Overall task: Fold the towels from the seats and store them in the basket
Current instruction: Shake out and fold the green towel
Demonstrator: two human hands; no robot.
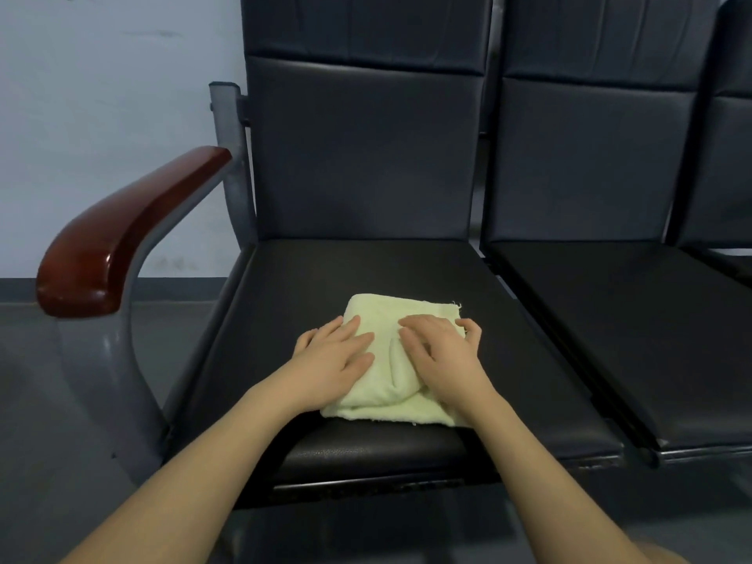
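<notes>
I see a folded pale-yellow towel (390,360) on the black seat (325,278) (near its front edge). My left hand (333,360) and right hand (441,354) press flat on it, fingers spread, grasping nothing.

One towel (390,360), two hands, one armrest (122,230), two seats (366,360) fully seen, perhaps a third at the right edge.

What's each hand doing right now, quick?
Left hand: open, flat on the towel.
Right hand: open, pressing the towel, thumb hooked over its right edge.
</notes>
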